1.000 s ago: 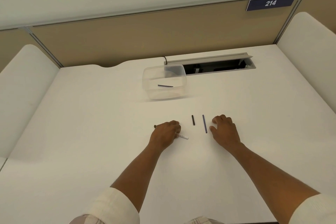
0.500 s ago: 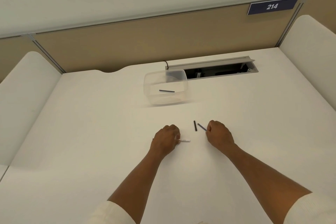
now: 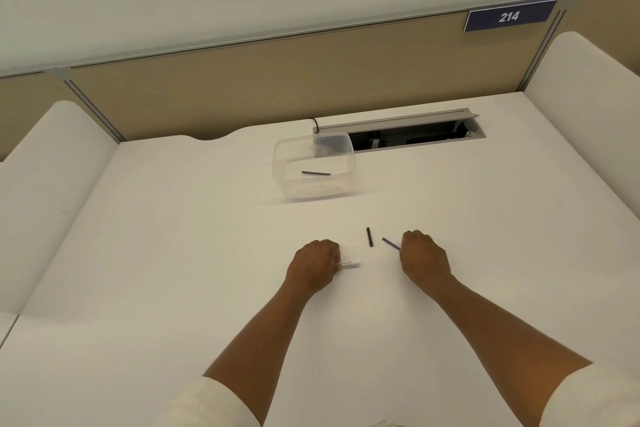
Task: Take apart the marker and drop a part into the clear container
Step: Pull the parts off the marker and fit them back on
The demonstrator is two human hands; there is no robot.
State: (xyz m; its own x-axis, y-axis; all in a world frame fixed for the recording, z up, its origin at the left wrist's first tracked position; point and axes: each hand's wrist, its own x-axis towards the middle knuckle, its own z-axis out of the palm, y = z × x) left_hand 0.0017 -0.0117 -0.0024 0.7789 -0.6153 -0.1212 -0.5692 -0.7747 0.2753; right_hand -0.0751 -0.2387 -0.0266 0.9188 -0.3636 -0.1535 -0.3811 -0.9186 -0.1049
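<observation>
Marker barrel gripped in left hand; right hand apparently pinches thin rod.

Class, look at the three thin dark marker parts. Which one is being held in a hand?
The slanted dark rod, pinched at one end by the right hand. The short upright piece lies loose on the desk, and the third rod lies inside the clear container.

Both forearms reached forward over the desk, knuckles up. The left hand curled around a white barrel; the right hand pinched a thin rod.
</observation>
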